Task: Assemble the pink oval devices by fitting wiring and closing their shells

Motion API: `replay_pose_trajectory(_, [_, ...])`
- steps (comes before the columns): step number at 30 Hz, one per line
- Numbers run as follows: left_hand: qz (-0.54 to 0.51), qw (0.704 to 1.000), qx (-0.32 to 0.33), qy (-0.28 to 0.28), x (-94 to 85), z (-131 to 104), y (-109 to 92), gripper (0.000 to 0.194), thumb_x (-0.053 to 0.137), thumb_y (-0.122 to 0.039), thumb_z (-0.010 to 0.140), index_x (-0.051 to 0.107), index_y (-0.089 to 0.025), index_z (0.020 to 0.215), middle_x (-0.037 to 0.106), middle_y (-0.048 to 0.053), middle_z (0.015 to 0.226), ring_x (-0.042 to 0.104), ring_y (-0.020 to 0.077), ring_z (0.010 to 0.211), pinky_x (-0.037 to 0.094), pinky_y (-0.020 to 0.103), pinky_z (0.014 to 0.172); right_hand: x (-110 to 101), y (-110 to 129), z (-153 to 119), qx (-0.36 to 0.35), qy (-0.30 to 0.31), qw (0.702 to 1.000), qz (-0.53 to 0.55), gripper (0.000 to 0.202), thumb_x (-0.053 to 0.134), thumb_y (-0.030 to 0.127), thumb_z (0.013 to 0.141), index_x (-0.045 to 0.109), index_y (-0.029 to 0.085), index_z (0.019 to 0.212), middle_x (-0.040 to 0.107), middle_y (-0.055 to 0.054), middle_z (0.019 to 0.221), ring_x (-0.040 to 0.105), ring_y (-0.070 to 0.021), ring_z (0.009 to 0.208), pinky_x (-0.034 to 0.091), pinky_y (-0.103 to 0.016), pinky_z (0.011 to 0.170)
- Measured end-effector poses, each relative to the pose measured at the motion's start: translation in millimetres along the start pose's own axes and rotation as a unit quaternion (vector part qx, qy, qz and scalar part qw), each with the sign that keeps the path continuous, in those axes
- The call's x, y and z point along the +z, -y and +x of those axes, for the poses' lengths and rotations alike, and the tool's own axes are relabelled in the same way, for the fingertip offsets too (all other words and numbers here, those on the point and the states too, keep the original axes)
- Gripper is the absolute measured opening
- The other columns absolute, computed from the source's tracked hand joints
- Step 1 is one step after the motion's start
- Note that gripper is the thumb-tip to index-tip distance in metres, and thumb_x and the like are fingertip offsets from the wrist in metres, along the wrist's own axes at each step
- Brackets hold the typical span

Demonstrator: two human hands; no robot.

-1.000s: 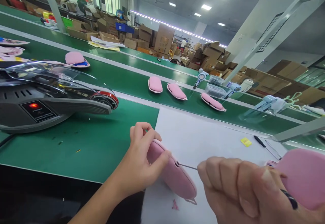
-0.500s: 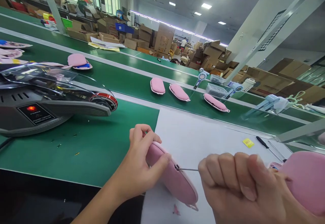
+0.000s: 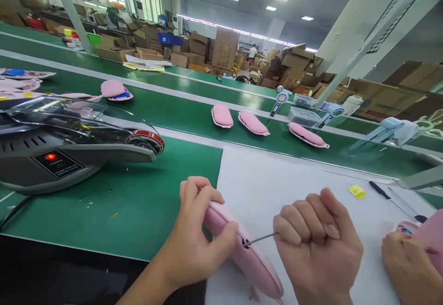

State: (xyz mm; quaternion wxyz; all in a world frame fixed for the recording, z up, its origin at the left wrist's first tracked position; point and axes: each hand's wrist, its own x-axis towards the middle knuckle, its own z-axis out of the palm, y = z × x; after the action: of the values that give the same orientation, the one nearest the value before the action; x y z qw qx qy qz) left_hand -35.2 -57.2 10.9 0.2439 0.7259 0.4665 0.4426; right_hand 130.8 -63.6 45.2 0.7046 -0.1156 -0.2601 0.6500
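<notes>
My left hand (image 3: 207,231) grips the upper end of a pink oval case (image 3: 258,268) that stands on its edge, fingers over the top and thumb on the near side. My right hand (image 3: 316,236) is closed in a fist to the right of it. From the fist a thin metal rod (image 3: 263,238) runs left, and its tip sits at a small dark opening in the case's seam. The handle of the rod is hidden inside the fist. Under the case lies white sheeting (image 3: 249,171).
A grey machine (image 3: 86,157) with a red light stands at left. Pink cases (image 3: 222,115) lie on the green belt. A yellow packet (image 3: 357,191) and a black-handled screwdriver (image 3: 380,189) lie at right, near another person's hand (image 3: 408,263) holding a pink case.
The view has shifted a little. My right fist has turned upward and the rod now slopes up toward it. The other person's hand shows more clearly at the right edge.
</notes>
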Motion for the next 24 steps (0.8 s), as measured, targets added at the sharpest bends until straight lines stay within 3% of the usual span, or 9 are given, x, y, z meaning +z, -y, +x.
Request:
replay_pose_trajectory(4, [-0.012, 1.0, 0.013, 0.012, 0.1, 1, 2, 0.016, 0.054, -0.024, 0.077, 0.046, -0.024, 0.09, 0.035, 0.003, 0.097, 0.04, 0.0209, 0.095, 0.043, 0.036, 0.079, 3, -4, -1, 0.061, -0.054, 0.997, 0.008, 0.054, 0.053, 0.027, 0.089, 0.016, 0.02, 0.05, 0.01, 0.008, 0.041, 0.009, -0.0075, 0.037, 0.011, -0.025, 0.033])
replay_pose_trajectory(7, [-0.016, 1.0, -0.008, 0.025, 0.2, 3, 6, 0.011, 0.051, -0.024, 0.081, 0.047, -0.024, 0.091, 0.036, 0.003, 0.098, 0.041, 0.0199, 0.093, 0.043, 0.035, 0.078, 10, 6, -10, 0.0, -0.077, 0.997, -0.018, 0.053, 0.05, 0.03, 0.09, 0.018, 0.019, 0.049, 0.011, 0.008, 0.041, 0.011, -0.0082, 0.038, 0.014, -0.024, 0.033])
replay_pose_trajectory(10, [-0.012, 0.999, -0.014, 0.027, -0.2, 4, 10, 0.01, 0.05, -0.027, 0.084, 0.047, -0.025, 0.093, 0.035, 0.003, 0.098, 0.042, 0.0191, 0.09, 0.043, 0.034, 0.074, 9, 19, -23, -0.057, -0.04, 0.991, -0.114, 0.056, 0.048, 0.038, 0.092, 0.022, 0.019, 0.046, 0.014, 0.006, 0.038, 0.017, -0.009, 0.036, 0.021, -0.025, 0.033])
replay_pose_trajectory(14, [0.005, 1.0, -0.002, 0.017, 0.1, 3, 9, 0.012, 0.052, -0.029, 0.084, 0.046, -0.026, 0.095, 0.035, 0.003, 0.099, 0.042, 0.0194, 0.091, 0.044, 0.034, 0.074, -11, 24, -36, -0.045, 0.046, 0.968, -0.242, 0.063, 0.049, 0.052, 0.09, 0.026, 0.019, 0.042, 0.019, 0.003, 0.032, 0.029, -0.0112, 0.032, 0.027, -0.026, 0.032])
replay_pose_trajectory(19, [0.032, 0.999, 0.019, 0.01, 1.1, 3, 2, 0.013, 0.052, -0.028, 0.084, 0.046, -0.025, 0.095, 0.035, 0.003, 0.099, 0.041, 0.0197, 0.092, 0.044, 0.033, 0.073, -25, 15, -31, -0.077, 0.128, 0.951, -0.271, 0.065, 0.055, 0.053, 0.087, 0.029, 0.018, 0.039, 0.016, 0.005, 0.03, 0.029, -0.0095, 0.029, 0.027, -0.024, 0.033])
replay_pose_trajectory(21, [0.035, 0.999, 0.024, 0.008, 1.1, 4, 1, 0.013, 0.052, -0.028, 0.084, 0.046, -0.025, 0.095, 0.035, 0.003, 0.098, 0.041, 0.0197, 0.092, 0.044, 0.034, 0.073, -16, 12, -27, -0.064, 0.13, 0.959, -0.243, 0.064, 0.056, 0.052, 0.087, 0.028, 0.018, 0.04, 0.017, 0.005, 0.03, 0.03, -0.0094, 0.03, 0.028, -0.024, 0.034])
replay_pose_trajectory(24, [0.028, 0.999, 0.028, 0.008, 1.5, 5, 1, 0.013, 0.052, -0.028, 0.084, 0.046, -0.025, 0.094, 0.035, 0.003, 0.098, 0.042, 0.0193, 0.089, 0.044, 0.034, 0.071, 2, 14, -23, -0.029, 0.081, 0.973, -0.212, 0.061, 0.048, 0.046, 0.091, 0.024, 0.018, 0.043, 0.018, 0.005, 0.034, 0.027, -0.01, 0.035, 0.029, -0.026, 0.038])
